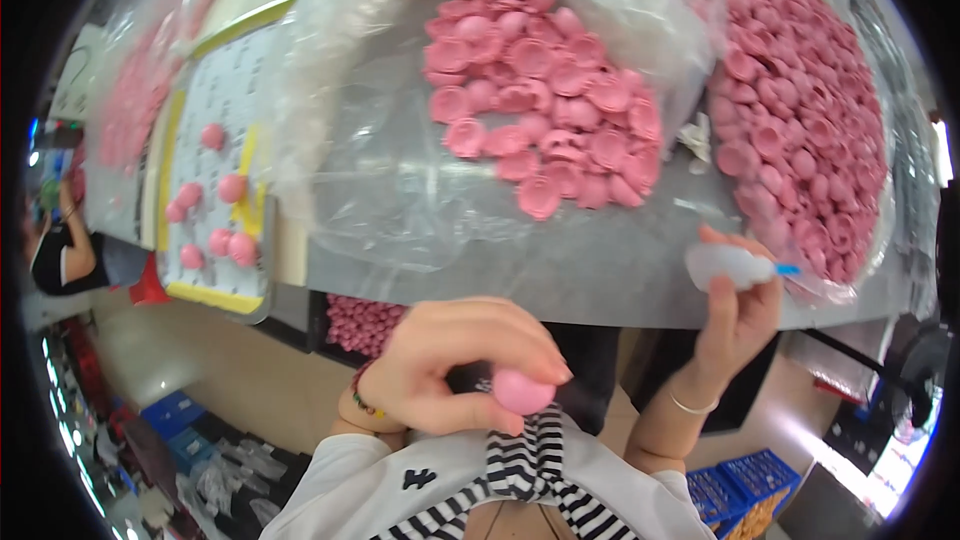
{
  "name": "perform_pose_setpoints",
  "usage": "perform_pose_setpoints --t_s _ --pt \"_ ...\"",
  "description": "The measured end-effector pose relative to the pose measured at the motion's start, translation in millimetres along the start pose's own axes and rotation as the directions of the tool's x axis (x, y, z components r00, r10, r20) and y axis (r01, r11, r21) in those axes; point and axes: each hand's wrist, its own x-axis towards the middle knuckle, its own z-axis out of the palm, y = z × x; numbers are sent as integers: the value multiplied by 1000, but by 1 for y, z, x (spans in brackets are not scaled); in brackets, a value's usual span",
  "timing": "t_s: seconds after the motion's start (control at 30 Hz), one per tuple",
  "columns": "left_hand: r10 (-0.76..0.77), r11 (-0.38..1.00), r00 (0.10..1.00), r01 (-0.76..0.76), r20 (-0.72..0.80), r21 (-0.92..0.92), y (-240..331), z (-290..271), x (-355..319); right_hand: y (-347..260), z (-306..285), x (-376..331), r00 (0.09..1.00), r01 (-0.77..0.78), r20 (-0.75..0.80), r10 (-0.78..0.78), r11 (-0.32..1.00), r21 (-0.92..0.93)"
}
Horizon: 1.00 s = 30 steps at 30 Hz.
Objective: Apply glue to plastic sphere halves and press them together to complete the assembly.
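Left hand [450, 365]: beaded bracelet, green and red, at wrist, 7 o'clock of the hand. Right hand [735, 315]: thin silver bangle at wrist. White top, black-and-white striped collar at 6 o'clock.

The small pink cap [522, 392] pinched in the left hand [450, 365] looked like soft rubber or silicone — smooth and matt, with only a faint sheen. The pink caps in the middle heap [545, 90] and the right-hand heap [800, 110] had the same dull, pliant finish. The squeeze bottle [728, 265] in the right hand [735, 315] was translucent, milky plastic with a glossy blue tip. Clear plastic bags [350, 70] lay crinkled and shiny around the heaps. The tabletop [560, 260] looked smooth, grey and slightly reflective — metal or laminate, hard to tell. The perforated tray [215, 140] was matt white with yellow edging. The striped garment [525, 465] was knitted cloth.
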Motion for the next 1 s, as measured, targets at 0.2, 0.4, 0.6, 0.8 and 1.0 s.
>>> perform_pose_setpoints --t_s 0.2,0.4,0.6,0.8,1.0 --pt "393 131 629 684 -671 718 46 -89 -20 1 -26 -13 996 -90 -5 90 996 -25" --pt "613 -54 673 557 -413 829 38 -85 -5 -11 -14 -16 996 -85 -4 85 996 -1" --pt "271 132 949 129 -161 983 -14 -36 44 -14 -2 -23 998 -47 39 45 997 53" --pt "215 255 914 286 -343 924 -27 -40 44 -17 -7 -30 980 -190 97 174 963 193" --pt "243 240 919 252 -310 937 -21 -35 42 -23 1 -31 973 -207 156 172 946 249"
